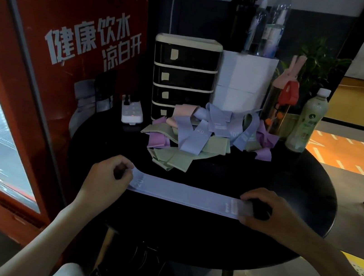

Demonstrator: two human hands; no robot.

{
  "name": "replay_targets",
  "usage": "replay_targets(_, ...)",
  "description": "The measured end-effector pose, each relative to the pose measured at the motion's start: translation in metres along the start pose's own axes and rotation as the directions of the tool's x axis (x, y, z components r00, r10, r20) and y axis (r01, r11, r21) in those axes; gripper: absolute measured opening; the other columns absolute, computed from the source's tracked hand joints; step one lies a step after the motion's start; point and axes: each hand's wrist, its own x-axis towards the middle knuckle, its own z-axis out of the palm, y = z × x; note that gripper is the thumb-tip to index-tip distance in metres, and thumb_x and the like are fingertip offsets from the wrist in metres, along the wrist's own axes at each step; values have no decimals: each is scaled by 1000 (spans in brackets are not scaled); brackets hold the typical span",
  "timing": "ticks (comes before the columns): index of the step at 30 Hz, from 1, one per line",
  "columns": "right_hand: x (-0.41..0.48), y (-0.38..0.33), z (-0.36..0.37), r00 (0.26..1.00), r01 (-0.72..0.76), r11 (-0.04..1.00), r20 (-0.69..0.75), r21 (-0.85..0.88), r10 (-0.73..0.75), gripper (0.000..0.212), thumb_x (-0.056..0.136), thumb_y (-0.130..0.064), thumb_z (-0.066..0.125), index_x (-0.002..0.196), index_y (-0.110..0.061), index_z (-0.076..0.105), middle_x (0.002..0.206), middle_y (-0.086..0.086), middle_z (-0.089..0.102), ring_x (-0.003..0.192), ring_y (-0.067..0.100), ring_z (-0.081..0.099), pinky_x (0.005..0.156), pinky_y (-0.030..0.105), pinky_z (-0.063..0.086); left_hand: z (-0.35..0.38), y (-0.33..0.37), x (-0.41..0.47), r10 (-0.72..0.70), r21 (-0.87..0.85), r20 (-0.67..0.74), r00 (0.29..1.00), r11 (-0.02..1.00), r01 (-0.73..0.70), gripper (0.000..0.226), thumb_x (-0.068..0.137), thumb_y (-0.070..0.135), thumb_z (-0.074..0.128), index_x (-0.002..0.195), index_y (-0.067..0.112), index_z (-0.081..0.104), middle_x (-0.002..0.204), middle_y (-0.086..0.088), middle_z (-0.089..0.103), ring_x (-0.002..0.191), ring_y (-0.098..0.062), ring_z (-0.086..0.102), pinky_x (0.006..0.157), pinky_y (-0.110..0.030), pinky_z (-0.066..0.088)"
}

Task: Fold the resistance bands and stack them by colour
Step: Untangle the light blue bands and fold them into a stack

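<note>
One lilac band [181, 194] lies stretched flat on the black bench [289, 178], in front of the drawer unit [183, 78]. We pinch its ends with both hands: the left hand [111, 174] curls on the left end, the right hand [266, 213] on the labelled end (fingers bent). The tangled pile of bands [200, 138] sits just before the drawer unit.

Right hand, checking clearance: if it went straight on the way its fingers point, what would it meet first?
The right hand points left along the lavender band it holds, so it would probably reach the left hand, pinching the other end, first.
</note>
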Motion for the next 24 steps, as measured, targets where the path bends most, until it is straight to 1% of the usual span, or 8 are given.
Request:
replay_targets(3, -3, 2, -1, 1000, -6, 1000, 0, 8, 6, 46, 66, -51, 78, 107, -44, 59, 111, -23, 59, 108, -1, 54, 89, 12, 42, 0, 0, 0, -5, 3, 3, 1000, 1000, 5, 18, 90, 7, 64, 84, 23, 68, 81, 10, 67, 78, 2, 61, 63, -7, 44)
replay_targets(5, -5, 3, -3, 1000, -16, 999, -23, 29, 17, 45, 69, -38, 83, 108, -41, 60, 112, -20, 61, 108, -2, 56, 89, 12, 44, -1, 0, 0, 0, 12, 11, 1000, 1000, 0, 20, 91, 8, 63, 84, 26, 68, 83, 12, 68, 81, 2, 61, 65, -10, 45)
replay_targets(7, -6, 3, -4, 999, -14, 999, -43, 40, 15, 44, 72, -27, 84, 108, -36, 62, 111, -17, 63, 107, -3, 57, 89, 12, 45, -1, -1, 1, -3, 21, 18, 1000, 1000, 2, 21, 91, 9, 63, 83, 29, 67, 84, 11, 69, 80, -4, 64, 67, -22, 51)
replay_targets(10, -7, 3, -3, 999, -12, 999, -49, 46, 14, 43, 69, -37, 83, 107, -36, 63, 110, -18, 63, 106, -2, 58, 88, 11, 45, -1, -1, -1, -16, 31, 19, 1000, 999, 15, 20, 89, 10, 64, 82, 29, 67, 80, 6, 69, 73, -20, 65, 69, -41, 54)
replay_targets(12, -6, 3, -2, 998, -16, 998, -55, 53, 19, 43, 69, -35, 84, 106, -38, 62, 110, -19, 63, 106, -3, 57, 88, 10, 44, -1, -1, -1, -13, 37, 13, 1000, 999, 12, 21, 89, 10, 64, 82, 30, 67, 77, 5, 68, 69, -23, 64, 66, -43, 54)
replay_targets(15, -6, 3, -2, 999, -22, 999, -43, 43, 24, 43, 73, -26, 84, 106, -40, 60, 111, -21, 61, 107, -5, 55, 88, 11, 43, -1, -1, -1, -5, 64, 23, 1000, 998, 3, 21, 88, 11, 64, 81, 31, 66, 77, 9, 66, 63, -13, 61, 61, -37, 51)
replay_targets(21, -6, 2, -2, 999, -24, 999, -31, 25, 25, 44, 74, -24, 83, 104, -42, 57, 110, -21, 59, 106, -6, 54, 87, 8, 41, 1, -6, 3, 84, 138, 53, 995, 986, -90, 16, 84, 8, 68, 84, 24, 70, 102, 15, 51, 93, -8, 57, 88, -30, 46)
replay_targets(24, -7, 0, -2, 999, -35, 999, -30, 27, 35, 43, 74, -24, 82, 105, -41, 58, 110, -21, 59, 106, -7, 53, 86, 8, 40, 0, -5, 3, 99, 204, 143, 985, 971, -127, 12, 85, 23, 63, 92, 27, 72, 113, 18, 59, 109, -12, 56, 100, -45, 43)
